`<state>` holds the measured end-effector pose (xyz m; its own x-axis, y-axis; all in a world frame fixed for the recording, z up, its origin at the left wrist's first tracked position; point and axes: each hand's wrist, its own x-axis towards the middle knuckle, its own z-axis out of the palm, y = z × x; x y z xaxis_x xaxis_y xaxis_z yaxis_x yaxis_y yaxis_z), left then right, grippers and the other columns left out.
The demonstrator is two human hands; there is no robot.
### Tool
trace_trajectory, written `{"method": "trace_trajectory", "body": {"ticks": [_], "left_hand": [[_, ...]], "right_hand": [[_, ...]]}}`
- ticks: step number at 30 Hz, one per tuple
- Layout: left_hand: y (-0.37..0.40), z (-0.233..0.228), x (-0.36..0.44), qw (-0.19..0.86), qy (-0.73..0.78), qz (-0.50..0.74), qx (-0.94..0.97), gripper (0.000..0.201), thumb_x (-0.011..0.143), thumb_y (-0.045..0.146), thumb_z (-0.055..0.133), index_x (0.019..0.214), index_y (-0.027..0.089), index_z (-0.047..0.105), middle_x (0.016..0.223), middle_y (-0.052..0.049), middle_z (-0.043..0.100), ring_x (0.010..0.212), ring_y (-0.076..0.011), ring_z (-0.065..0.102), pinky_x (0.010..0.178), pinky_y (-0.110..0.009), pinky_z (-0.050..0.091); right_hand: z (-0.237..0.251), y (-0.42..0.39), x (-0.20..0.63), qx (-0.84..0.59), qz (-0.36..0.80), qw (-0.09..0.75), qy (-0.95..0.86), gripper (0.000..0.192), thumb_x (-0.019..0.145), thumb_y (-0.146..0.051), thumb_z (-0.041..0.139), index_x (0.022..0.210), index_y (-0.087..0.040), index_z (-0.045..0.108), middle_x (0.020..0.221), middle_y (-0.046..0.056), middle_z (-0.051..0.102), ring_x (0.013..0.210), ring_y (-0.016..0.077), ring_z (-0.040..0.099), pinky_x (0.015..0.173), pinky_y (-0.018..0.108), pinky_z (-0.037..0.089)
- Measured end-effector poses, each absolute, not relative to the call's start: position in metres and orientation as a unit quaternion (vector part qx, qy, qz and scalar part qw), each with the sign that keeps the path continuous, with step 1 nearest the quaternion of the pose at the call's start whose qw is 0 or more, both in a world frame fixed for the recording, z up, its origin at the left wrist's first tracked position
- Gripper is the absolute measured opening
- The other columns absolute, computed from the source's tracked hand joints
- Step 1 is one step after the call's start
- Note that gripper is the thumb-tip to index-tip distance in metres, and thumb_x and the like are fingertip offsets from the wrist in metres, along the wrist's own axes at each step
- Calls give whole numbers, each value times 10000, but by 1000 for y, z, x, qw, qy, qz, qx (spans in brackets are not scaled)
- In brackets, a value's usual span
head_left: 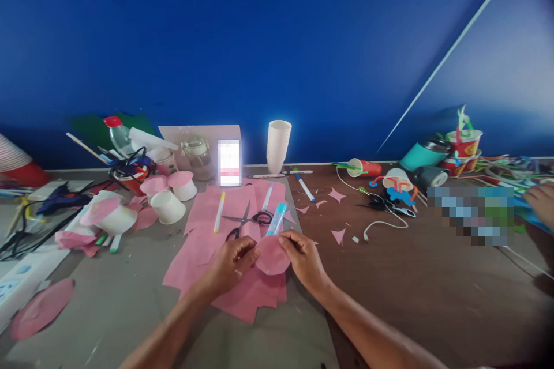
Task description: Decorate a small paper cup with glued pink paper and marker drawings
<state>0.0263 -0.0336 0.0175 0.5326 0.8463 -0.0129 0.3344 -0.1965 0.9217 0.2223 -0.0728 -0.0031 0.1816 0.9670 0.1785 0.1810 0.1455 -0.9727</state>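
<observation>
Both my hands hold a round pink paper disc (272, 256) just above a pile of pink paper sheets (236, 225). My left hand (229, 262) pinches the disc's left edge and my right hand (303, 256) pinches its upper right edge. Right behind the disc lie black-handled scissors (246, 222), a light blue glue stick (277, 218) and a yellow marker (220, 211) on the pink sheets.
White paper cups (168, 206), some capped with pink discs, stand at the left near a tangle of cables (125, 170). A stack of white cups (278, 146) and a lit phone (229, 162) stand at the back. Another person's hand (542, 202) is at the far right, near decorated cups (463, 147).
</observation>
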Motion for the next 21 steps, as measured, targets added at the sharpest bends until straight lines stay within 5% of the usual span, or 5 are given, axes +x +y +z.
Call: {"method": "trace_trajectory", "body": {"ticks": [7, 12, 21], "left_hand": [[-31, 14, 23, 539, 372, 306, 691, 382, 934, 450, 552, 1182, 160, 571, 849, -12, 567, 593, -111, 490, 565, -246, 435], [-24, 7, 23, 502, 426, 282, 698, 293, 886, 392, 571, 1033, 147, 636, 791, -22, 598, 638, -130, 503, 574, -244, 403], [-23, 6, 20, 426, 444, 265, 742, 257, 867, 357, 556, 963, 155, 682, 687, -1, 602, 597, -132, 497, 565, -242, 373]], "right_hand": [[-4, -73, 219, -556, 390, 519, -519, 312, 864, -441, 596, 753, -180, 725, 665, 25, 653, 630, 178, 578, 604, 278, 461], [-5, -76, 217, -543, 366, 491, -574, 339, 933, -436, 538, 867, -177, 747, 809, 77, 744, 763, 219, 685, 685, 293, 513], [-6, -71, 234, -568, 198, 514, -612, 260, 985, -318, 497, 987, -178, 716, 849, 70, 692, 747, 188, 650, 659, 273, 512]]}}
